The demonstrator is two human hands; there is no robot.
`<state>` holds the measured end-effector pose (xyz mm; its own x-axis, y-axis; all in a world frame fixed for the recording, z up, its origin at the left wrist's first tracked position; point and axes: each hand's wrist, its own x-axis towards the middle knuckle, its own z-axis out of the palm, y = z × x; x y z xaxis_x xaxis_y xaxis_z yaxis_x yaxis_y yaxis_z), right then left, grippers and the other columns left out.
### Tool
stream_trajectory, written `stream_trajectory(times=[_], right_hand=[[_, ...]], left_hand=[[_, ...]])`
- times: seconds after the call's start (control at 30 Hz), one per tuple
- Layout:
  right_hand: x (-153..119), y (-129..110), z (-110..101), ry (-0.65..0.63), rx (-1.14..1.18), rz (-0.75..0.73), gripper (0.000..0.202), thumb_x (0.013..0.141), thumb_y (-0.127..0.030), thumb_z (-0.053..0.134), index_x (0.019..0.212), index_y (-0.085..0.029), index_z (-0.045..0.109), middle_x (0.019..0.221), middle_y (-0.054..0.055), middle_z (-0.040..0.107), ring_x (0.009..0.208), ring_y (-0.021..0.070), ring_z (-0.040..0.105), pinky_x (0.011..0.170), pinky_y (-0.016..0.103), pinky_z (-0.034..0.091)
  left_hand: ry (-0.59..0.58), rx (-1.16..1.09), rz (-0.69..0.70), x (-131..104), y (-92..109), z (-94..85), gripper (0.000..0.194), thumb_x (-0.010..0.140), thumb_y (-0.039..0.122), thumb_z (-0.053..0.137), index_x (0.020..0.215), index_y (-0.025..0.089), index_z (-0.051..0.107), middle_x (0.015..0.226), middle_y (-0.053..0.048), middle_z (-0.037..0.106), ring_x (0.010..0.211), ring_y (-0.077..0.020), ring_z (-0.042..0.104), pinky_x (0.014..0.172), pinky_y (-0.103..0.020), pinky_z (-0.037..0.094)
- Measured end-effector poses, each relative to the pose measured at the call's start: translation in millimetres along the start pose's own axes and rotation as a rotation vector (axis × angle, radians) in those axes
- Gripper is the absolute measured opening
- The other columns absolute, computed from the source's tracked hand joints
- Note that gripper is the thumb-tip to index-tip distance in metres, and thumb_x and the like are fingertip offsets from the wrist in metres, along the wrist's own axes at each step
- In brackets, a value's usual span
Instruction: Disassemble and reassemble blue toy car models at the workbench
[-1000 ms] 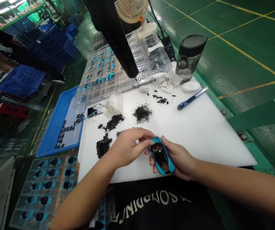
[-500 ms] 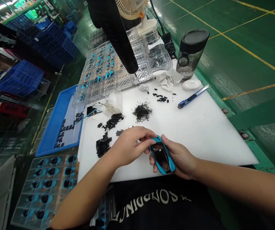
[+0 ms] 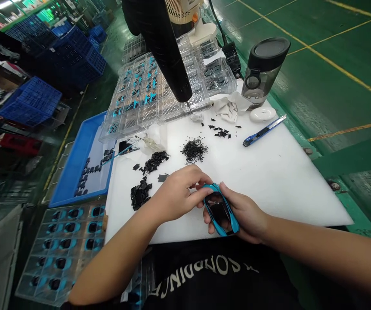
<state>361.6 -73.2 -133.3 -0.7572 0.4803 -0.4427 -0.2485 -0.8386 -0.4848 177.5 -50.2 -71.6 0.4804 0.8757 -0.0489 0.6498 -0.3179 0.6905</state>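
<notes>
A blue casing with a dark glossy centre (image 3: 218,211) is tilted between my hands above the near edge of the white board (image 3: 269,181). My right hand (image 3: 245,215) is wrapped round its right side, with fingertips showing beneath. My left hand (image 3: 188,189) pinches the casing's upper left end between thumb and fingers; whether a small part is also there is hidden. Beyond my hands lies a heap of tiny black pieces (image 3: 194,150). Flat black parts (image 3: 155,162) and thicker black parts (image 3: 140,194) are piled to the left.
A black power screwdriver (image 3: 172,60) hangs over clear compartment trays (image 3: 169,113). At the right are a bottle (image 3: 261,73), a white case (image 3: 262,114) and a blue knife (image 3: 264,130). A blue bin (image 3: 59,196) and a tray of blue casings (image 3: 48,252) stand left.
The view has shifted slightly, so the board and the things on it appear a little further right. Both hands keep nearly the same hold on the casing.
</notes>
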Motion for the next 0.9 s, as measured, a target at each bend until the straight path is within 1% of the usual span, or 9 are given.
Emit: stream_trajectory(times=[0.1, 0.17, 0.23, 0.37, 0.43, 0.5, 0.63, 0.73, 0.9], right_hand=[[0, 1, -1, -0.005, 0.003, 0.01, 0.06, 0.098, -0.061, 0.027, 0.111, -0.014, 0.062, 0.075, 0.008, 0.067, 0.059, 0.0171, 0.065, 0.058, 0.025, 0.045], [0, 1, -2, -0.007, 0.008, 0.018, 0.06, 0.098, -0.061, 0.027, 0.111, -0.014, 0.062, 0.076, 0.008, 0.067, 0.059, 0.0173, 0.066, 0.059, 0.026, 0.046], [-1, 0, -1, -0.008, 0.016, 0.02, 0.06, 0.098, -0.061, 0.026, 0.113, -0.014, 0.061, 0.076, 0.008, 0.067, 0.06, 0.0177, 0.066, 0.06, 0.026, 0.046], [-2, -3, 2, -0.015, 0.053, 0.009, 0.055, 0.101, -0.054, 0.022, 0.124, -0.016, 0.055, 0.075, 0.007, 0.067, 0.058, 0.0185, 0.066, 0.06, 0.028, 0.047], [-2, -3, 2, -0.019, 0.055, 0.006, 0.055, 0.101, -0.054, 0.023, 0.123, -0.015, 0.055, 0.074, 0.007, 0.067, 0.058, 0.0187, 0.066, 0.06, 0.028, 0.047], [-1, -2, 0, -0.02, 0.037, 0.014, 0.059, 0.1, -0.058, 0.024, 0.117, -0.013, 0.059, 0.074, 0.008, 0.067, 0.059, 0.0188, 0.066, 0.06, 0.028, 0.047], [-1, 1, -3, -0.012, 0.007, 0.016, 0.062, 0.096, -0.063, 0.029, 0.106, -0.012, 0.063, 0.076, 0.009, 0.067, 0.062, 0.0196, 0.067, 0.063, 0.029, 0.047], [-1, 1, -3, -0.001, 0.001, 0.035, 0.062, 0.096, -0.065, 0.029, 0.107, -0.013, 0.063, 0.076, 0.008, 0.067, 0.06, 0.0185, 0.067, 0.059, 0.026, 0.047], [-1, 0, -2, -0.01, 0.011, 0.031, 0.065, 0.095, -0.067, 0.029, 0.106, -0.013, 0.063, 0.076, 0.009, 0.068, 0.056, 0.0165, 0.065, 0.056, 0.025, 0.047]], left_hand=[[-0.003, 0.026, -0.021, 1, -1, 0.3, 0.01, 0.089, 0.026, 0.061, 0.094, 0.02, 0.067, 0.083, -0.001, 0.06, 0.077, -0.0125, 0.056, 0.07, -0.027, 0.046], [0.015, 0.025, -0.04, 0, -1, 0.6, 0.013, 0.088, 0.028, 0.062, 0.097, 0.019, 0.066, 0.085, -0.001, 0.061, 0.076, -0.0124, 0.055, 0.07, -0.027, 0.046], [0.079, 0.009, -0.053, -1, -1, 0.8, 0.016, 0.089, 0.028, 0.061, 0.101, 0.019, 0.066, 0.087, -0.002, 0.062, 0.076, -0.0122, 0.055, 0.07, -0.027, 0.047], [0.26, -0.017, -0.049, -5, 0, 2.0, 0.018, 0.09, 0.027, 0.059, 0.106, 0.02, 0.064, 0.084, -0.002, 0.062, 0.077, -0.0132, 0.056, 0.072, -0.028, 0.047], [0.289, -0.016, -0.064, -5, 0, 3.4, 0.019, 0.089, 0.029, 0.061, 0.106, 0.02, 0.064, 0.085, -0.002, 0.063, 0.076, -0.0137, 0.056, 0.072, -0.028, 0.047], [0.271, -0.018, -0.086, -4, -1, 5.2, 0.021, 0.088, 0.031, 0.063, 0.106, 0.02, 0.064, 0.086, -0.002, 0.062, 0.075, -0.0133, 0.055, 0.071, -0.028, 0.047], [0.177, -0.011, -0.109, -1, 0, 8.8, 0.021, 0.087, 0.033, 0.063, 0.104, 0.02, 0.067, 0.091, -0.003, 0.063, 0.075, -0.0133, 0.055, 0.071, -0.028, 0.048], [0.118, 0.013, -0.12, 1, 1, 10.2, 0.021, 0.088, 0.032, 0.062, 0.103, 0.02, 0.07, 0.094, -0.005, 0.064, 0.08, -0.015, 0.058, 0.072, -0.029, 0.049], [0.031, 0.038, -0.12, 4, 2, 9.8, 0.018, 0.09, 0.029, 0.058, 0.095, 0.021, 0.073, 0.088, -0.004, 0.062, 0.083, -0.0157, 0.059, 0.075, -0.03, 0.048]])
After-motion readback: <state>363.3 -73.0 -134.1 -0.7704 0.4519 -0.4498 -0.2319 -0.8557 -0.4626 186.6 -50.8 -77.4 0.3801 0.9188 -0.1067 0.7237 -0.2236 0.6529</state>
